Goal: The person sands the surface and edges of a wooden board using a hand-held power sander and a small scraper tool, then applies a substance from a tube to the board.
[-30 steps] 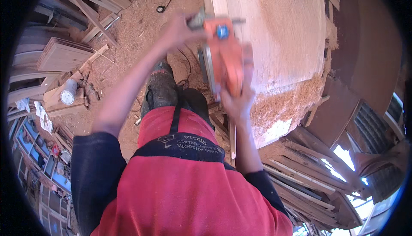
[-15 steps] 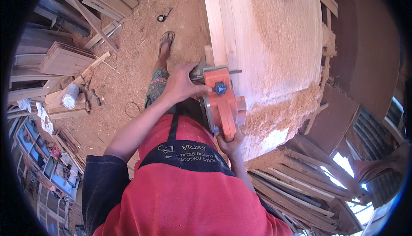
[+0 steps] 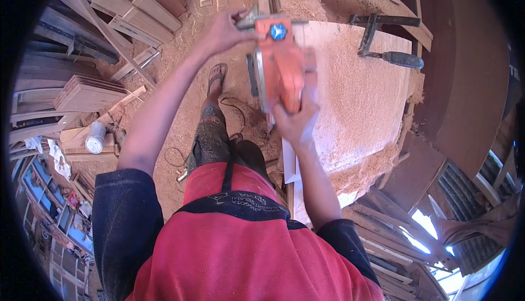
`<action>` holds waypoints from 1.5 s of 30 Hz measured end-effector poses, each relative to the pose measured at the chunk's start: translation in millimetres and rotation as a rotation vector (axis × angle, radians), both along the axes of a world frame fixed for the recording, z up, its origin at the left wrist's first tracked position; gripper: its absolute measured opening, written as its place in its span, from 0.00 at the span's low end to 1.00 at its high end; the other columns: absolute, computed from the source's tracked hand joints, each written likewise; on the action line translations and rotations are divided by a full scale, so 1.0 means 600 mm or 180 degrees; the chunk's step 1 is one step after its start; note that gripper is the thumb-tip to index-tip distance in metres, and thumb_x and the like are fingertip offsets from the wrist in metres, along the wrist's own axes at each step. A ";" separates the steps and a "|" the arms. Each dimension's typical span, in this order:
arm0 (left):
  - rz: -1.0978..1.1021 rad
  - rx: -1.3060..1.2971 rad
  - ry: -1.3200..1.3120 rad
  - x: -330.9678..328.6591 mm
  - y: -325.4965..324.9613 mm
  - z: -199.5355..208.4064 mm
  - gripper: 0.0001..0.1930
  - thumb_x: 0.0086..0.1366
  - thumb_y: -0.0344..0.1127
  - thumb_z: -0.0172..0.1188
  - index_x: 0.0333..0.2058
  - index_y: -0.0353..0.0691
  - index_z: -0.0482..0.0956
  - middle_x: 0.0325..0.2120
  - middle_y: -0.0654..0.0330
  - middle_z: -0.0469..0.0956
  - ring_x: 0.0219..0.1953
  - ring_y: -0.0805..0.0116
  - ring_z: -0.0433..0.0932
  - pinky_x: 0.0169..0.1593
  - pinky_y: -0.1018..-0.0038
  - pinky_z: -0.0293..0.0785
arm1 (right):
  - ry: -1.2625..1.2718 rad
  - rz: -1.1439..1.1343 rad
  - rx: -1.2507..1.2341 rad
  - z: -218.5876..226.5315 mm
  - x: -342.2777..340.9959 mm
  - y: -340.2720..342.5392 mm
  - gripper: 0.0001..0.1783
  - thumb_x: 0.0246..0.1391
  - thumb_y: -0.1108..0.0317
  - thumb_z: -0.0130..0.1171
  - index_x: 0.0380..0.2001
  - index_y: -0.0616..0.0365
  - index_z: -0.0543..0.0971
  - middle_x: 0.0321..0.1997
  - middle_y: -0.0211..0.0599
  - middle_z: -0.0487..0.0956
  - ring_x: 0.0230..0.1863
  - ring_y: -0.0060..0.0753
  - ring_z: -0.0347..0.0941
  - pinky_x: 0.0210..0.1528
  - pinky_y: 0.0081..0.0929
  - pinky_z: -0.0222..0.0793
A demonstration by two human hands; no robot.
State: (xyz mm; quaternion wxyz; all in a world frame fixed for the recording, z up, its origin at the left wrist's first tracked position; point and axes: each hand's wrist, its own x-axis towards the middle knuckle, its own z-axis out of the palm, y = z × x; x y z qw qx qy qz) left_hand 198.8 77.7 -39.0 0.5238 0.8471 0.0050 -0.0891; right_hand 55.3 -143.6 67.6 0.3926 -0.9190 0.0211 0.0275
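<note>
An orange electric planer (image 3: 280, 63) with a blue knob is held along the left edge of a wide pale board (image 3: 361, 98). My right hand (image 3: 297, 121) wraps round its rear handle, slightly blurred. At its front end, my left hand (image 3: 223, 32) grips the grey metal guide (image 3: 249, 18) on the planer's left side, thumb reaching toward the orange body. The planer hides the board's edge beneath it. Sawdust and shavings (image 3: 377, 167) cover much of the board's face.
A bar clamp (image 3: 403, 59) with a dark handle sits at the board's far end. Stacked planks (image 3: 145, 13) stand far left, near a white can (image 3: 95, 138). Loose timber (image 3: 383, 235) lies at the near right. A cable (image 3: 235, 106) loops over the sawdust-strewn floor near my foot.
Both hands have pushed the planer away from my body along the board's left edge. My arms are stretched further out, and the whole clamp has come into view.
</note>
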 end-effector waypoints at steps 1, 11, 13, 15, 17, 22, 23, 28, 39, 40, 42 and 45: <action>-0.0143 0.0114 0.0111 0.033 0.011 0.009 0.46 0.40 0.61 0.80 0.52 0.33 0.80 0.41 0.51 0.82 0.43 0.63 0.81 0.48 0.67 0.77 | -0.0289 -0.0006 0.0168 0.006 0.040 0.018 0.14 0.43 0.68 0.64 0.34 0.62 0.77 0.27 0.47 0.79 0.28 0.34 0.79 0.32 0.34 0.73; 0.0374 -0.0997 -0.0016 0.018 -0.001 0.036 0.53 0.48 0.57 0.79 0.62 0.22 0.67 0.56 0.43 0.76 0.59 0.58 0.75 0.60 0.68 0.72 | -0.0782 0.0084 0.0453 0.018 0.055 0.024 0.19 0.47 0.63 0.66 0.43 0.60 0.78 0.33 0.45 0.80 0.34 0.43 0.78 0.37 0.36 0.73; 0.0197 -0.1444 0.0429 -0.110 -0.052 0.039 0.51 0.50 0.56 0.78 0.61 0.23 0.68 0.55 0.45 0.77 0.57 0.60 0.76 0.58 0.68 0.73 | -0.0636 -0.0088 0.0056 0.020 -0.073 -0.024 0.20 0.46 0.60 0.69 0.41 0.56 0.79 0.33 0.50 0.81 0.33 0.54 0.80 0.35 0.42 0.75; 0.0136 -0.0949 0.0103 -0.265 -0.103 0.015 0.44 0.45 0.57 0.78 0.55 0.32 0.78 0.42 0.51 0.82 0.44 0.60 0.81 0.50 0.66 0.77 | -0.0248 -0.0201 -0.0029 0.021 -0.225 -0.078 0.23 0.45 0.60 0.70 0.44 0.57 0.78 0.33 0.52 0.80 0.32 0.59 0.79 0.32 0.45 0.74; 0.0131 -0.0329 -0.0253 -0.419 -0.154 -0.004 0.49 0.42 0.56 0.80 0.58 0.30 0.74 0.46 0.46 0.80 0.49 0.55 0.79 0.56 0.61 0.73 | 0.0269 -0.0287 -0.0361 0.030 -0.398 -0.127 0.24 0.42 0.64 0.71 0.43 0.61 0.77 0.30 0.52 0.81 0.29 0.58 0.80 0.31 0.44 0.75; -0.0171 -0.0460 0.0413 -0.686 -0.232 0.050 0.57 0.42 0.57 0.80 0.65 0.33 0.63 0.54 0.44 0.69 0.59 0.46 0.66 0.64 0.56 0.61 | 0.0679 -0.0758 -0.0186 0.050 -0.677 -0.203 0.16 0.38 0.68 0.69 0.34 0.58 0.78 0.23 0.45 0.79 0.25 0.50 0.81 0.31 0.40 0.75; -0.0174 -0.0439 0.0462 -0.700 -0.236 0.053 0.56 0.42 0.56 0.80 0.65 0.33 0.63 0.53 0.44 0.69 0.59 0.46 0.65 0.64 0.56 0.61 | 0.0669 -0.0764 -0.0182 0.052 -0.691 -0.205 0.16 0.38 0.68 0.69 0.34 0.58 0.78 0.23 0.45 0.79 0.25 0.50 0.81 0.31 0.40 0.75; -0.0088 -0.0523 0.0440 -0.659 -0.226 0.043 0.55 0.42 0.54 0.81 0.65 0.33 0.63 0.53 0.44 0.69 0.59 0.46 0.66 0.63 0.57 0.64 | 0.0794 -0.0631 -0.0140 0.055 -0.650 -0.194 0.13 0.42 0.74 0.67 0.35 0.63 0.79 0.27 0.41 0.81 0.29 0.29 0.79 0.34 0.31 0.74; 0.0129 -0.0412 0.0006 -0.313 -0.109 0.010 0.52 0.42 0.55 0.81 0.61 0.31 0.70 0.53 0.44 0.73 0.57 0.48 0.72 0.63 0.60 0.66 | 0.0513 -0.0379 0.0134 0.044 -0.271 -0.069 0.20 0.40 0.69 0.68 0.39 0.63 0.76 0.23 0.52 0.79 0.26 0.58 0.80 0.30 0.41 0.75; 0.0142 -0.0416 0.0003 -0.280 -0.099 0.001 0.52 0.42 0.55 0.81 0.61 0.31 0.70 0.53 0.44 0.73 0.57 0.48 0.72 0.63 0.60 0.66 | 0.0511 -0.0366 0.0130 0.036 -0.240 -0.063 0.20 0.40 0.69 0.68 0.39 0.63 0.76 0.23 0.52 0.79 0.26 0.58 0.80 0.30 0.41 0.75; 0.0152 -0.0418 0.0140 -0.205 -0.074 0.000 0.53 0.41 0.56 0.81 0.61 0.30 0.70 0.53 0.44 0.74 0.56 0.51 0.73 0.61 0.62 0.69 | 0.0366 -0.0205 -0.0063 0.022 -0.177 -0.046 0.18 0.41 0.70 0.67 0.37 0.63 0.76 0.22 0.51 0.78 0.25 0.57 0.80 0.29 0.41 0.74; 0.0218 -0.0484 -0.0004 -0.095 -0.037 -0.004 0.53 0.41 0.57 0.81 0.61 0.30 0.70 0.51 0.44 0.77 0.54 0.54 0.76 0.58 0.62 0.72 | 0.0195 -0.0134 0.0013 0.013 -0.066 -0.013 0.16 0.42 0.72 0.65 0.37 0.64 0.77 0.23 0.48 0.79 0.26 0.44 0.79 0.31 0.38 0.74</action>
